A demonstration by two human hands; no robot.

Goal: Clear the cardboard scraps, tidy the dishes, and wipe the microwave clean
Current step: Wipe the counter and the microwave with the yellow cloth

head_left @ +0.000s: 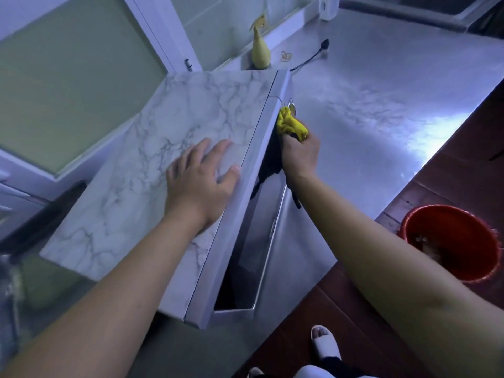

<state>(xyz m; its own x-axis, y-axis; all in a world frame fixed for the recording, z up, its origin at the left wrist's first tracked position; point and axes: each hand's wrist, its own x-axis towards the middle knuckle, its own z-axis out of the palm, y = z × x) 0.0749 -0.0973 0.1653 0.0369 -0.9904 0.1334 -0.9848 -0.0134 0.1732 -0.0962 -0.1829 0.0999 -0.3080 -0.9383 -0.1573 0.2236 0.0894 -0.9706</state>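
The microwave (152,148) stands on the steel counter, its top covered in white marble pattern, its dark glass door facing right. My left hand (203,175) rests flat on the top near the front edge, fingers spread. My right hand (300,154) grips a bunched yellow cloth (290,124) and presses it against the upper front of the microwave, next to a round control knob (292,107). No cardboard scraps or dishes are in sight.
The steel counter (381,105) stretches right and back. A yellow spray bottle (260,50), rubber bands (286,56) and a black cord (311,57) lie behind the microwave. A red bucket (450,241) stands on the brown floor by my slippered foot (326,342).
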